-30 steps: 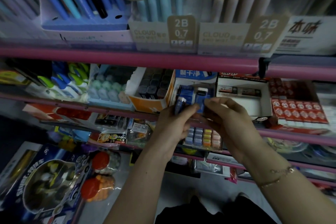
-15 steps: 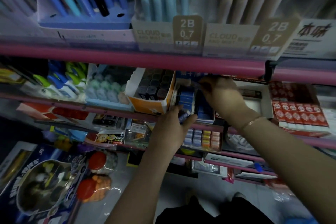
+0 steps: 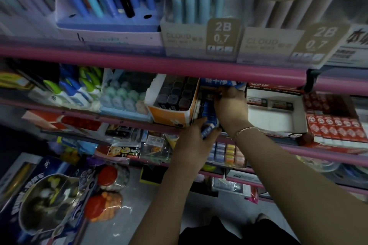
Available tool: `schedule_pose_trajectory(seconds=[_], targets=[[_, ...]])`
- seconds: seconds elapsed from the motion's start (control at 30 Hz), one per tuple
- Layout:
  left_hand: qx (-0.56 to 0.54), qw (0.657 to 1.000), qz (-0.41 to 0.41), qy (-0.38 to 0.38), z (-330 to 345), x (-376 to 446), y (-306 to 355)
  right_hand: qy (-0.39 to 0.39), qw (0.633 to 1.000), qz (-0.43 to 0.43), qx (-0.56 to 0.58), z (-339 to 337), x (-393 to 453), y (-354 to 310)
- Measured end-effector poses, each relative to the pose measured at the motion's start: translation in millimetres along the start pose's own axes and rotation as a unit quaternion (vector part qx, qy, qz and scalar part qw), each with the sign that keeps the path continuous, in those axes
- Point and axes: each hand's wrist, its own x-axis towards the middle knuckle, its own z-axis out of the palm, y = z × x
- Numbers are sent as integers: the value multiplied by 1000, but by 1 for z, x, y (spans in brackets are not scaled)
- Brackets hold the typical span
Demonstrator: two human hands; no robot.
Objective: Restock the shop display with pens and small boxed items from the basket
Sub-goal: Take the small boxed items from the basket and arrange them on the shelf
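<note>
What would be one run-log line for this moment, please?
stage: restocking blue boxes | left hand: holds small blue box | right hand: reaches into blue-box display carton, grip unclear | shelf: middle

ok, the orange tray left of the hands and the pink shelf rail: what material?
Orange tray: looks like printed cardboard, matte; its white wall edge looks raw and torn. Pink shelf rail: smooth, rounded, soft sheen; painted metal or plastic, cannot tell which.
</note>
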Motion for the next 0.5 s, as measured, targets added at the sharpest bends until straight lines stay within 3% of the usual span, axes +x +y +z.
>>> schedule_pose_trajectory(seconds=[0.23, 0.37, 0.43, 0.5], targets=[[-46, 999, -1, 7, -4, 0, -1, 16, 962, -108, -252, -1, -2, 1], [-69, 997, 19, 31, -7, -4, -3, 23, 928, -237, -286, -10, -7, 1], [-94, 995, 12, 27, -9, -4, -2, -42, 925, -227, -303, -16, -8, 3], [-192, 981, -33, -6, -11, -7, 3, -78, 943, -193, -258, -26, -6, 7]])
